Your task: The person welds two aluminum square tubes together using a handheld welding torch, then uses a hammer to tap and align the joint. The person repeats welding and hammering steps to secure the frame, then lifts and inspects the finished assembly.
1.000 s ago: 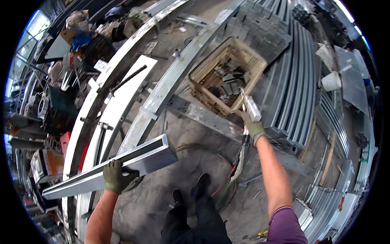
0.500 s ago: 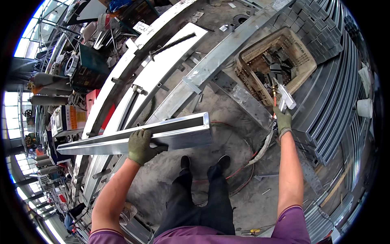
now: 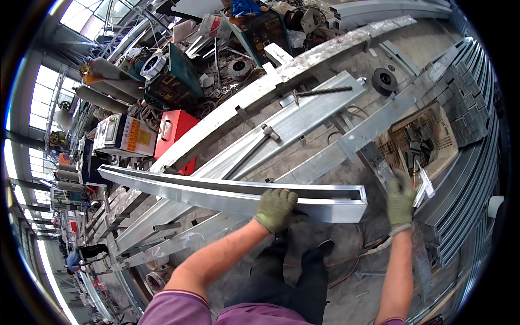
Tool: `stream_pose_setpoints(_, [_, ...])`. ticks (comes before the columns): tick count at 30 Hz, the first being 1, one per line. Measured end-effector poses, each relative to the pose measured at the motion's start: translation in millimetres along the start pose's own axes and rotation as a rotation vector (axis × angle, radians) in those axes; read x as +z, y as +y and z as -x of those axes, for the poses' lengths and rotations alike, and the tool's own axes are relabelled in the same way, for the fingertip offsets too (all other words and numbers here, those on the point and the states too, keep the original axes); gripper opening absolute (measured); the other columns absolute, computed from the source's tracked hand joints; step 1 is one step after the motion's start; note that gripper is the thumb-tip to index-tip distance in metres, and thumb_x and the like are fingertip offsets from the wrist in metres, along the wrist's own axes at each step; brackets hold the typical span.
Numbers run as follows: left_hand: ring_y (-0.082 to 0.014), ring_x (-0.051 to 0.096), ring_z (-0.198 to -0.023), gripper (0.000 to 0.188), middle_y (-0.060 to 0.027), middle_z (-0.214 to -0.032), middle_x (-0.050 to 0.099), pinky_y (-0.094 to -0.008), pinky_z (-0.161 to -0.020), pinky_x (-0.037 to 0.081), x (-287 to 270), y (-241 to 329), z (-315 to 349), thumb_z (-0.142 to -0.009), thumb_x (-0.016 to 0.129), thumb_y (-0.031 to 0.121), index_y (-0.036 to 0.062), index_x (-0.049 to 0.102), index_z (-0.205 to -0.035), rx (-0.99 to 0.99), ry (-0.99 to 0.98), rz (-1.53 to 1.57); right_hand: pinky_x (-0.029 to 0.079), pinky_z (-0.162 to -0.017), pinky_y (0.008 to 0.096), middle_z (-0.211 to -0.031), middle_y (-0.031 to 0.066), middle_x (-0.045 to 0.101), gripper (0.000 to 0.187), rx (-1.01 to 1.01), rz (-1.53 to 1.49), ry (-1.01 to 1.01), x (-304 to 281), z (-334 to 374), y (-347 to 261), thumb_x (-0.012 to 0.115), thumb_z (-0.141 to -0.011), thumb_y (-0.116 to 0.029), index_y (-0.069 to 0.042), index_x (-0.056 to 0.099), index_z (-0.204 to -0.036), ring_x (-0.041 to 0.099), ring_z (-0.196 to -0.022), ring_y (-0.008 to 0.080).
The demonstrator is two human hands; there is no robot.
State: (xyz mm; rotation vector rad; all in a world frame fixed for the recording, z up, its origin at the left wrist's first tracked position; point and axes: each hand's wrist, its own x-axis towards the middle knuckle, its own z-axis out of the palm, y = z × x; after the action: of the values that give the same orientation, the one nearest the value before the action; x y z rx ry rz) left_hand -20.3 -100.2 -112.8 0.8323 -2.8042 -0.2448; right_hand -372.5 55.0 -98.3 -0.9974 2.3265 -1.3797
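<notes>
My left hand (image 3: 275,208), in an olive work glove, grips a long silvery metal channel (image 3: 333,212) by its near side wall. The channel lies across in front of me, its open side upward and its far end out to the left. Past the channel's right end is my gloved right hand (image 3: 400,203), its fingers smeared by motion. Just beside it, a silver-white hand tool (image 3: 427,184) with an orange piece at its end rests at the crate's near edge. Whether the right fingers touch anything is unclear.
A beige plastic crate (image 3: 447,127) holds dark metal pieces. Stacked metal profiles (image 3: 466,189) fill the right side. Ahead, long beams (image 3: 319,162) carry a hammer (image 3: 269,133) and a twisted rod (image 3: 325,91). A red box (image 3: 174,130) stands left; a hose (image 3: 346,273) crosses the floor.
The view has swung left. My left hand has brought the channel rightward, closer to my right hand. My right hand has drawn back from the silver-white tool it was at.
</notes>
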Motion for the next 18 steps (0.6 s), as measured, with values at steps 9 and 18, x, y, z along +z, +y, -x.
stream_pose_setpoints(9, [-0.0275,0.068,-0.096,0.056,-0.008,-0.101,0.069,-0.0461,-0.078,0.049,16,13,5,-0.084,0.078,0.058,0.011,0.07,-0.113,-0.041,-0.082,0.061,0.058,-0.086,0.0435,-0.089,0.019,0.078,0.074,0.347,0.437,-1.019,329,-27,-169,0.063,-0.097,-0.07,0.002,0.081,-0.097,0.077,-0.089,0.0291])
stream_pose_setpoints(18, [-0.0342,0.073,-0.102,0.031,-0.0116,-0.108,0.078,-0.051,-0.085,0.051,45,19,26,-0.097,0.066,0.035,0.0121,0.075,-0.114,-0.116,-0.138,0.326,0.062,-0.068,0.0423,-0.09,0.0163,0.079,0.069,0.519,0.427,-0.737,439,-27,-129,0.071,-0.095,-0.067,-0.001,0.079,-0.111,0.078,-0.069,0.0274])
